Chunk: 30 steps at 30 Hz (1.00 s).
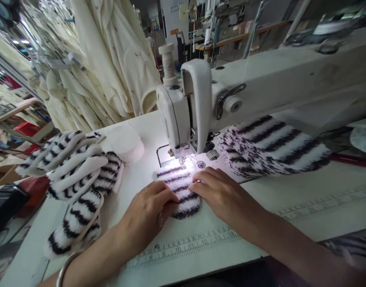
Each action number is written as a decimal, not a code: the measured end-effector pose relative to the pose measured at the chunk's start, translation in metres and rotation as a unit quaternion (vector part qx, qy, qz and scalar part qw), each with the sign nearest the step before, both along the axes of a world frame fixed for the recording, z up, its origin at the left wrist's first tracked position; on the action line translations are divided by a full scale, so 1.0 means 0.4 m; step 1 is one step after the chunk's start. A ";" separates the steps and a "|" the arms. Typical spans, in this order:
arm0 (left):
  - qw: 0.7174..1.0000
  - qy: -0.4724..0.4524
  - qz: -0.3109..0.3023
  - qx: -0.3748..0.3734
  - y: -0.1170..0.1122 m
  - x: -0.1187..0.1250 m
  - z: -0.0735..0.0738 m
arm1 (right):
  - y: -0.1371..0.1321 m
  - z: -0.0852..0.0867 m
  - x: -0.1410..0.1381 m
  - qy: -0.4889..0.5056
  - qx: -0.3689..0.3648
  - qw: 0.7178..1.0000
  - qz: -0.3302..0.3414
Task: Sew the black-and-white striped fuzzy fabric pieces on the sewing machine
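Observation:
A small black-and-white striped fuzzy fabric piece (180,187) lies on the white table under the lit needle area (183,159) of a white sewing machine (201,99). My left hand (150,211) lies on the piece's left edge, fingers curled against it. My right hand (219,191) rests flat on its right edge, fingers stretched toward the needle. Both hands press the fabric down.
A pile of striped fuzzy pieces (78,175) sits at the left, with a white pad (126,143) behind it. More striped pieces (269,147) lie under the machine arm. Cream garments (105,59) hang behind. A printed ruler (185,245) runs along the table front.

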<state>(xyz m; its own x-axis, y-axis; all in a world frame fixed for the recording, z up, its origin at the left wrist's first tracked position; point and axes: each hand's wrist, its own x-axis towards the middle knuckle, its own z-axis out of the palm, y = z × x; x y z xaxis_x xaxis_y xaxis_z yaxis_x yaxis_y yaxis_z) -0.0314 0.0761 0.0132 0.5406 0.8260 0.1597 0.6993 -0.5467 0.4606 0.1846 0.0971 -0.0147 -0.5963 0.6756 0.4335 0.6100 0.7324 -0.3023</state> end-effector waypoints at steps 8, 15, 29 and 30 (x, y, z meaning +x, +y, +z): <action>0.995 0.015 -0.088 0.050 0.019 0.009 0.072 | -0.103 0.002 -0.012 -0.018 0.117 0.990 -0.081; 0.969 0.078 -0.232 0.026 0.050 -0.007 0.040 | -0.205 -0.075 -0.060 -0.057 0.135 0.978 -0.150; 0.973 0.033 -0.219 0.061 0.135 -0.025 0.029 | -0.109 -0.061 -0.088 -0.051 0.127 0.974 -0.182; 0.974 0.031 -0.218 0.062 0.142 -0.027 0.027 | -0.102 -0.060 -0.088 -0.052 0.126 0.973 -0.184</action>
<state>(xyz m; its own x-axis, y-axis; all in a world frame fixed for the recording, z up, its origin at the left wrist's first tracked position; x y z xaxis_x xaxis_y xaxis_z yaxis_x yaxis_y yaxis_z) -0.0422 0.1329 0.0239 0.8472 0.4926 0.1991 0.4132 -0.8464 0.3360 0.1493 0.0565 -0.0389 -0.3832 0.7325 0.5627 0.8634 0.5005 -0.0636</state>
